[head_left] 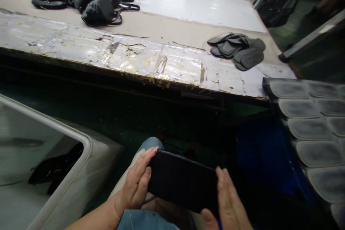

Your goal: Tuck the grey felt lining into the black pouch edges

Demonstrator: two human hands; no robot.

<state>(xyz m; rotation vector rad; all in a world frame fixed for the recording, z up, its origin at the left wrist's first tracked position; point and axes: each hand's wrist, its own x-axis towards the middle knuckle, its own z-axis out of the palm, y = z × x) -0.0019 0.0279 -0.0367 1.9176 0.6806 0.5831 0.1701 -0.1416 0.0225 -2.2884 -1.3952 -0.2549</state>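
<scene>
I hold a flat black oval piece (183, 181) low over my lap, between both hands. My left hand (136, 185) presses its left end, fingers stretched along the edge and thumb tucked under. My right hand (229, 203) rests against its right end with fingers straight and together, thumb below the piece. My blue-jeaned knee (149, 143) shows just behind the left hand.
A worn, taped worktable (151, 61) runs across ahead. A pile of dark oval pieces (238, 48) lies at its right; black quilted bags (88, 0) sit at the far left. Rows of grey oval pieces (312, 129) fill a tray at right. A white bin (67, 172) stands at left.
</scene>
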